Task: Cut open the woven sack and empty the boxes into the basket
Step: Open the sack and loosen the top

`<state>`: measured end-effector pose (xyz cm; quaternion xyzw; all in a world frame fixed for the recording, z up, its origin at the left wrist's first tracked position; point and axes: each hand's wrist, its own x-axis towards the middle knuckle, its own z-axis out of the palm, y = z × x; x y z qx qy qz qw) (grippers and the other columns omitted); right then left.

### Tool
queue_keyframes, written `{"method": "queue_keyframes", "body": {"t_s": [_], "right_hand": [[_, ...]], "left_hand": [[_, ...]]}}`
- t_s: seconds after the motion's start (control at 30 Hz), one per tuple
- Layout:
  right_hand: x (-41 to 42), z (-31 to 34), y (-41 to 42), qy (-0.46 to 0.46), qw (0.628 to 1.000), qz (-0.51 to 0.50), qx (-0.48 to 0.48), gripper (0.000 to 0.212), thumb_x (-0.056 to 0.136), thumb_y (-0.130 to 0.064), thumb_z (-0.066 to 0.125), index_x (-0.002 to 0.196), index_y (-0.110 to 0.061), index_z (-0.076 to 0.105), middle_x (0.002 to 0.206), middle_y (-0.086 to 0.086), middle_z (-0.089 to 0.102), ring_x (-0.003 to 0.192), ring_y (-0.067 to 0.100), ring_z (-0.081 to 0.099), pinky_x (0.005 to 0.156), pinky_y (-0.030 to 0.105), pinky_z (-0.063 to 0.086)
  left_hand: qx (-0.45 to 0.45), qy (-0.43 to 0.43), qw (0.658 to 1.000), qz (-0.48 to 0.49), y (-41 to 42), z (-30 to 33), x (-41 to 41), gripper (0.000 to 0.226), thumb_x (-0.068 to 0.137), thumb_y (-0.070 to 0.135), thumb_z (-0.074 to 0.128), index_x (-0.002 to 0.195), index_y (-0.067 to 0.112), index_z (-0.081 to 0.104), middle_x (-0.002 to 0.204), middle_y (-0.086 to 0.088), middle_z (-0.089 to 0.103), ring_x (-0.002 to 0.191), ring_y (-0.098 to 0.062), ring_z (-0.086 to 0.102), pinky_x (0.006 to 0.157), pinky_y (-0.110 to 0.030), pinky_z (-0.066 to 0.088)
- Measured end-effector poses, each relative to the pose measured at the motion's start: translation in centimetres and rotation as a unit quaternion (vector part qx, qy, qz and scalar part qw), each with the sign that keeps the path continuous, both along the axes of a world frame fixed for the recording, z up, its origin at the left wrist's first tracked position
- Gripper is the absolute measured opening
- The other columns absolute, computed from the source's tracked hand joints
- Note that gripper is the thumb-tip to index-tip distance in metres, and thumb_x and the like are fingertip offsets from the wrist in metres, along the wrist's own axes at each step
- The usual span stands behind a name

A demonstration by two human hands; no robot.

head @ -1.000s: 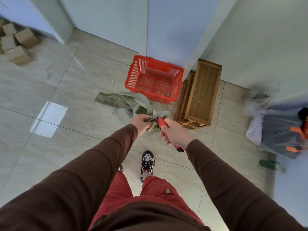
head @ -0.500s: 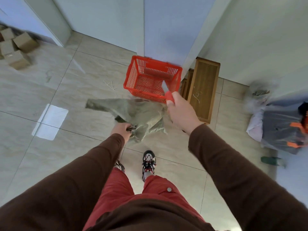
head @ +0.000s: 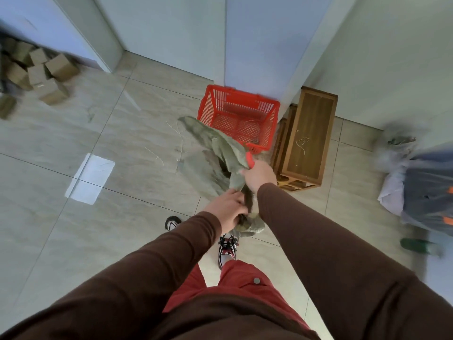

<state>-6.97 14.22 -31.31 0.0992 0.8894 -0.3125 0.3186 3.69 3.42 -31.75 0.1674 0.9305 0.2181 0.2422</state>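
both hands grip the limp grey-green woven sack (head: 220, 148): left hand (head: 228, 209) bunches its lower end, right hand (head: 258, 174) clutches it higher along with a red-handled cutter (head: 250, 160), beside the red plastic mesh basket (head: 239, 119).

Pale marbled floor tiles (head: 49, 148), grey-white walls (head: 392, 57), wooden stand (head: 308, 141) by the corner.

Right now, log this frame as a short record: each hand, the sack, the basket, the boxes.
left hand: grips the bunched lower end of the woven sack
right hand: holds the sack higher up, together with a red-handled cutter; blade hidden
sack: limp, lifted off the floor, upper end in front of the basket's near-left corner
basket: red, on the floor by the wall; no boxes seen inside
boxes: cardboard, piled on the floor, far left
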Motion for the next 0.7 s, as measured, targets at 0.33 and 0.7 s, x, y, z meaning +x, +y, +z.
{"method": "queue_keyframes", "body": {"t_s": [0.33, 0.7], "right_hand": [[1.7, -0.8, 2.4, -0.115, 0.921, -0.26, -0.265, 0.026, 0.096, -0.034, 0.073, 0.089, -0.014, 0.06, 0.057, 0.002, 0.049, 0.046, 0.015, 0.044, 0.053, 0.031, 0.043], [0.2, -1.0, 4.0, -0.027, 0.926, -0.285, -0.245, 0.027, 0.098, -0.034, 0.07, 0.091, -0.011, 0.058, 0.062, 0.002, 0.047, 0.044, 0.011, 0.043, 0.05, 0.029, 0.042]], "left_hand": [[0.146, -0.128, 0.841, 0.505, -0.9, 1.4, -3.4, 0.082, 0.074, 0.072, 0.065, 0.132, 0.016, 0.052, 0.126, 0.0, 0.058, 0.111, -0.02, 0.059, 0.099, -0.038, 0.049], [0.268, -0.177, 0.728, 0.606, -1.4, 1.0, -5.2, 0.027, 0.099, 0.027, 0.059, 0.08, 0.009, 0.061, 0.057, -0.001, 0.044, 0.048, -0.015, 0.036, 0.046, -0.027, 0.029]]}}
